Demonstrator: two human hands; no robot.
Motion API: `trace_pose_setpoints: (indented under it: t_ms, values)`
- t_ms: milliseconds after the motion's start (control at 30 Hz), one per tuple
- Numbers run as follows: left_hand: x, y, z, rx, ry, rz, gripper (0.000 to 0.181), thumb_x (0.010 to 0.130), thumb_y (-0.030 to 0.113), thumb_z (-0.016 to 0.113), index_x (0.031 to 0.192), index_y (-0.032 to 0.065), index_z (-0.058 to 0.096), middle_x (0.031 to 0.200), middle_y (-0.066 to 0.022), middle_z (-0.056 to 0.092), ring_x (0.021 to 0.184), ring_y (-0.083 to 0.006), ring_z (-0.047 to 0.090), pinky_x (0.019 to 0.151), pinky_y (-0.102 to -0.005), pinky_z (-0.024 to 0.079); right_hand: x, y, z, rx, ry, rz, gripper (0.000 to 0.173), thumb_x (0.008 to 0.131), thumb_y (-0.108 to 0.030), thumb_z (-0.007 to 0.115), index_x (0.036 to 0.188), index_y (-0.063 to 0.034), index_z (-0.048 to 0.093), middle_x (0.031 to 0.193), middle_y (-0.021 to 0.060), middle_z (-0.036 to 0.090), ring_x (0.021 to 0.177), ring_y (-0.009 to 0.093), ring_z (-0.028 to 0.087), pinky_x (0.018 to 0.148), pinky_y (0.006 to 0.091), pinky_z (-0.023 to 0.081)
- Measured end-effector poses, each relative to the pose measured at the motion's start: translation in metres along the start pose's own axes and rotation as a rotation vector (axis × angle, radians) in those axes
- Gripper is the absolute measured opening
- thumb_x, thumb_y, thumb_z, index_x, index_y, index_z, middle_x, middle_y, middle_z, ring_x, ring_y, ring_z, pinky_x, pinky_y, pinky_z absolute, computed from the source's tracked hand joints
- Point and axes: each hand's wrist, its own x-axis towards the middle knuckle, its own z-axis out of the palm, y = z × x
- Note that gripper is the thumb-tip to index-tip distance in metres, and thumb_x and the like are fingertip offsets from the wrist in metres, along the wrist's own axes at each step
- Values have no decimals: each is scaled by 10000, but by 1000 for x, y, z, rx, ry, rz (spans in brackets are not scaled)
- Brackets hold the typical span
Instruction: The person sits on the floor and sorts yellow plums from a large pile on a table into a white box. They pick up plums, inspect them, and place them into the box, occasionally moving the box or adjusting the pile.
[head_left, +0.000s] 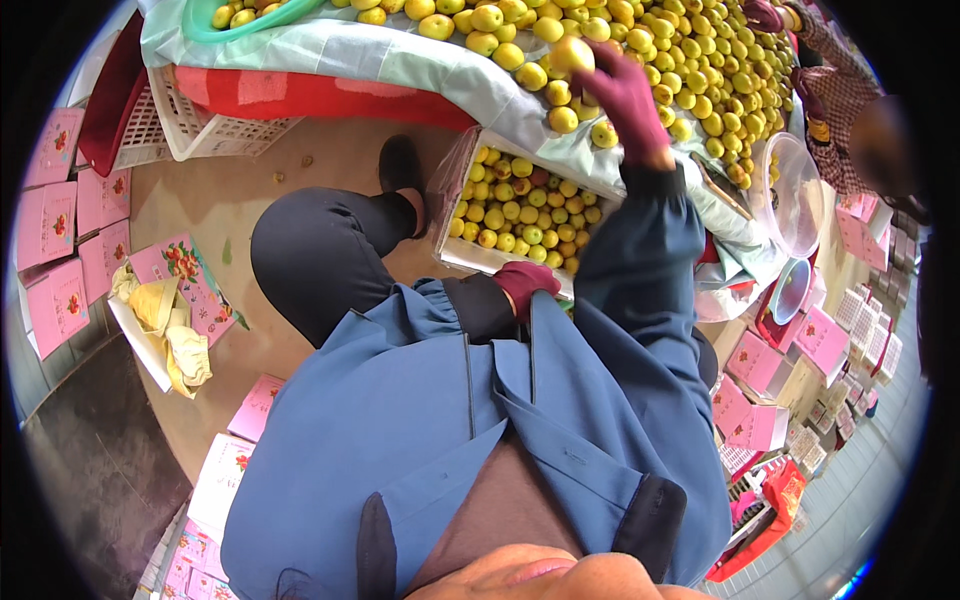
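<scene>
My right hand (626, 97), in a maroon glove, is over the cloth-covered table and holds a yellow-green jujube-like fruit (572, 55) at its fingertips. Many similar fruits (697, 67) are spread on the pale checked cloth (360, 56). Below the table edge stands an open box (480, 257) filled with the same fruit. My left hand (527, 286), also in a maroon glove, rests low by the near edge of that box, close to my jacket. Its fingers are partly hidden, and whether it holds anything cannot be made out.
A green basin (262, 28) with fruit sits at the table's upper left, a clear plastic tub (795, 195) at its right. White crates (225, 135) stand beside the table. Pink cartons (49, 225) line both sides. A co-worker's gloved hands (765, 15) are at the upper right.
</scene>
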Motion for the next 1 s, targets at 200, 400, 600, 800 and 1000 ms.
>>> trace_pose_setpoints:
  t_ms: [200, 400, 600, 800, 1000]
  values:
    - [11, 2, 13, 13, -207, -32, 260, 745, 293, 564, 879, 78, 625, 936, -186, 629, 888, -379, 610, 710, -458, 485, -104, 97, 89, -351, -222, 353, 538, 684, -267, 683, 1149, -21, 567, 1009, 184, 636, 930, 335, 611, 827, 383, 476]
    - [13, -19, 6, 108, -242, -139, 294, 757, 311, 523, 930, 116, 659, 916, -165, 647, 862, -364, 614, 708, -456, 485, -114, 172, 123, -470, -226, 453, 584, 661, -342, 697, 1149, -43, 580, 1075, 208, 612, 1029, 349, 570, 871, 405, 453]
    - [40, -95, -33, 208, 186, -718, 246, 768, 118, 566, 1007, 90, 620, 1040, -170, 610, 978, -352, 591, 813, -436, 485, -117, 199, 102, -60, -23, 626, 565, 691, -333, 697, 1154, -32, 579, 1103, 184, 615, 1034, 308, 584, 882, 355, 454]
    - [65, -159, -2, 203, 177, -738, 281, 761, 75, 578, 1041, 65, 596, 1104, -196, 584, 1012, -364, 576, 824, -428, 483, -134, 219, 92, -50, 9, 656, 564, 700, -329, 702, 1165, -36, 575, 1110, 182, 616, 1046, 318, 577, 896, 364, 448]
    - [74, -173, 17, 295, 385, -744, 238, 836, 155, 530, 1043, 77, 618, 1005, -175, 639, 946, -338, 623, 754, -424, 512, -132, 214, 99, -193, 33, 489, 548, 687, -358, 694, 1137, -63, 593, 1106, 171, 617, 1039, 338, 573, 883, 385, 453]
